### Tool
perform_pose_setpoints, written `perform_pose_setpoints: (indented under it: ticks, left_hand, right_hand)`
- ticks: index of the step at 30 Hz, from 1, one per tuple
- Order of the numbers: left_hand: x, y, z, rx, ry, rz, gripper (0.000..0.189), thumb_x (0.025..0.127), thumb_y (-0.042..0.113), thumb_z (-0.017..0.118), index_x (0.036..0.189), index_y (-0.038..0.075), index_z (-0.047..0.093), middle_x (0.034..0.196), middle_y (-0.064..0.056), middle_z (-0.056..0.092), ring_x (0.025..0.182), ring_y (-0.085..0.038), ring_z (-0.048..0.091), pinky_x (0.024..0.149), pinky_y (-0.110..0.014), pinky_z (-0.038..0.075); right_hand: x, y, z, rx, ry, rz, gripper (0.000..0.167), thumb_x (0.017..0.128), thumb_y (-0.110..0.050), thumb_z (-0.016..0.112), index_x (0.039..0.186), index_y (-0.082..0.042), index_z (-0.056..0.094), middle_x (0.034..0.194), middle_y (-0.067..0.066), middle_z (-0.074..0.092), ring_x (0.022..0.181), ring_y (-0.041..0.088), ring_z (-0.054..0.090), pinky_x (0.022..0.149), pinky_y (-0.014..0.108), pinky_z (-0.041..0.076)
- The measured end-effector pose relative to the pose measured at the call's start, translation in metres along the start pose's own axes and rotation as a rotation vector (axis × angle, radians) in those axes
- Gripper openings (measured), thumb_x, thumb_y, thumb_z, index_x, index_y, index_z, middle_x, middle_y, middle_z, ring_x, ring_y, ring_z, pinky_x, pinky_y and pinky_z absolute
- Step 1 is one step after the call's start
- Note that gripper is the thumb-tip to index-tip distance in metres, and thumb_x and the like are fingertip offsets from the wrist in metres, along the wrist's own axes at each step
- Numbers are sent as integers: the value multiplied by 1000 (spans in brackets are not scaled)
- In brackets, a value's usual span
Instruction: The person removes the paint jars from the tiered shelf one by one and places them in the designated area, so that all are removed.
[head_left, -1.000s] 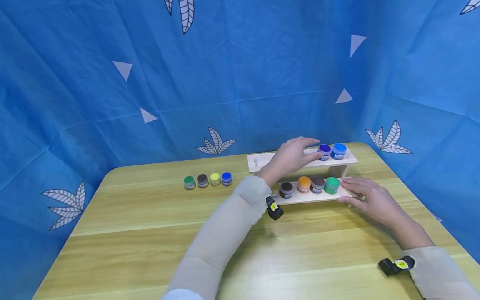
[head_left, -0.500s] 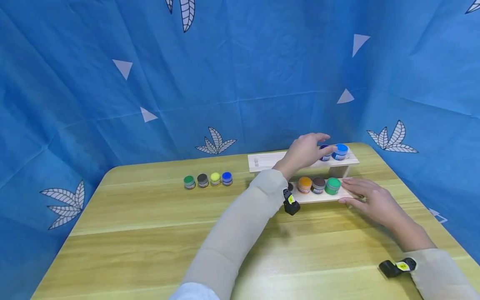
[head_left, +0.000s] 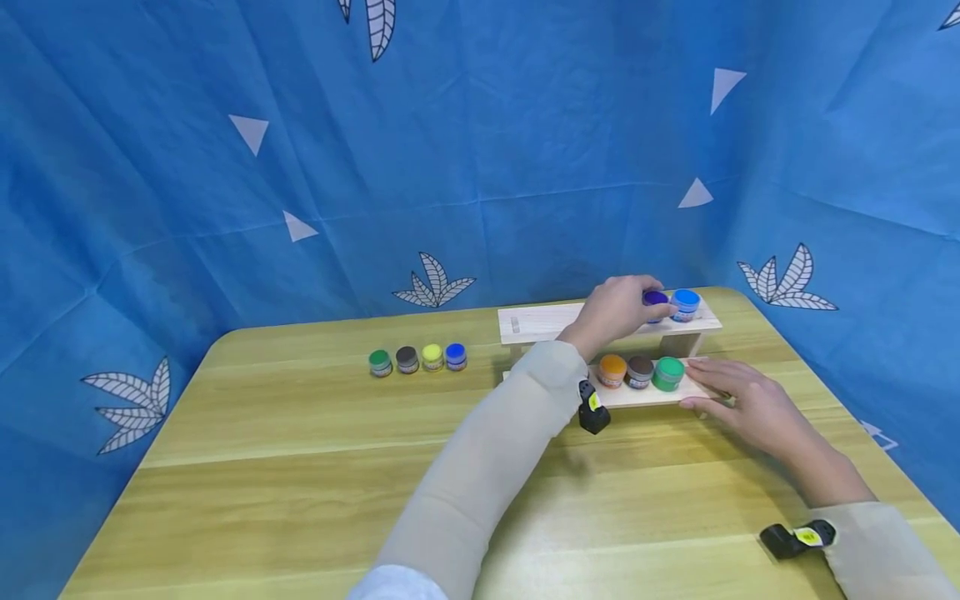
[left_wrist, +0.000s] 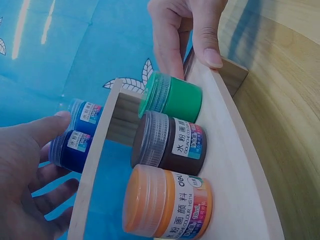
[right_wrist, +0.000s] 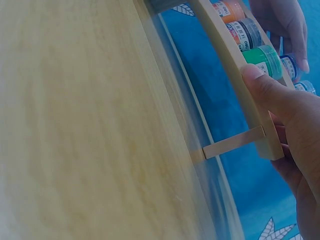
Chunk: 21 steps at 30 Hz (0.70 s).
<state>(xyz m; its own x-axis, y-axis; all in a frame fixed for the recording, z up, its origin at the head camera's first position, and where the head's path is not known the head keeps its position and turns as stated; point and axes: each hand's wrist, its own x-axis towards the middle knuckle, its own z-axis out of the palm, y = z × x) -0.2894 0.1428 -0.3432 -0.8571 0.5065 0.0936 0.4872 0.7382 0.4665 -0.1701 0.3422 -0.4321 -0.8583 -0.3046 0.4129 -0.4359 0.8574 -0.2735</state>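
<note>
A two-tier wooden rack [head_left: 540, 322] stands at the back right of the table. On its upper shelf, my left hand [head_left: 609, 312] holds a dark blue gouache jar [head_left: 655, 297] between thumb and fingers, beside a light blue jar [head_left: 686, 304]. My right hand [head_left: 746, 402] grips the lower shelf's right end; its thumb [right_wrist: 257, 75] lies by the green jar. Along that shelf stand green [left_wrist: 182, 100], dark brown [left_wrist: 180, 142] and orange [left_wrist: 170, 202] jars. My left forearm hides the shelf's left part.
Left of the rack, a row of small jars stands on the table: green [head_left: 380, 363], dark [head_left: 407, 360], yellow [head_left: 432, 358] and blue [head_left: 456, 357]. A blue patterned cloth [head_left: 375, 167] hangs behind the wooden table [head_left: 262, 467].
My left hand has moved right along the upper shelf, and its fingers have closed in around the dark blue jar. The right hand keeps its grip on the rack.
</note>
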Motion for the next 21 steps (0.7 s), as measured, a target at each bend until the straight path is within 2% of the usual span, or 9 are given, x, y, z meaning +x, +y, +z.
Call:
perform_pose_setpoints:
  ticks: [10, 13, 21]
  left_hand:
    - [-8, -7, -7, 7, -6, 26, 47, 93, 52, 60, 133, 29, 62, 122, 14, 62, 103, -2, 58, 80, -16, 48]
    - [-13, -12, -11, 2, -2, 36, 46, 92, 52, 61, 133, 29, 62, 123, 14, 63, 106, -2, 58, 82, -16, 47]
    - [-31, -30, -27, -56, 7, 72, 46, 94, 48, 62, 134, 27, 61, 122, 10, 63, 100, -3, 57, 76, -16, 47]
  right_hand:
    - [1, -1, 0, -7, 18, -16, 56, 81, -33, 80, 126, -5, 66, 124, 20, 63, 115, 45, 54, 91, 63, 43]
    - [1, -1, -1, -10, 22, -25, 56, 80, -32, 80, 127, -5, 66, 124, 20, 63, 114, 46, 54, 91, 63, 42]
    - [1, 0, -1, -13, 20, -18, 56, 80, -33, 81, 127, -5, 66, 125, 20, 63, 115, 45, 54, 92, 63, 42]
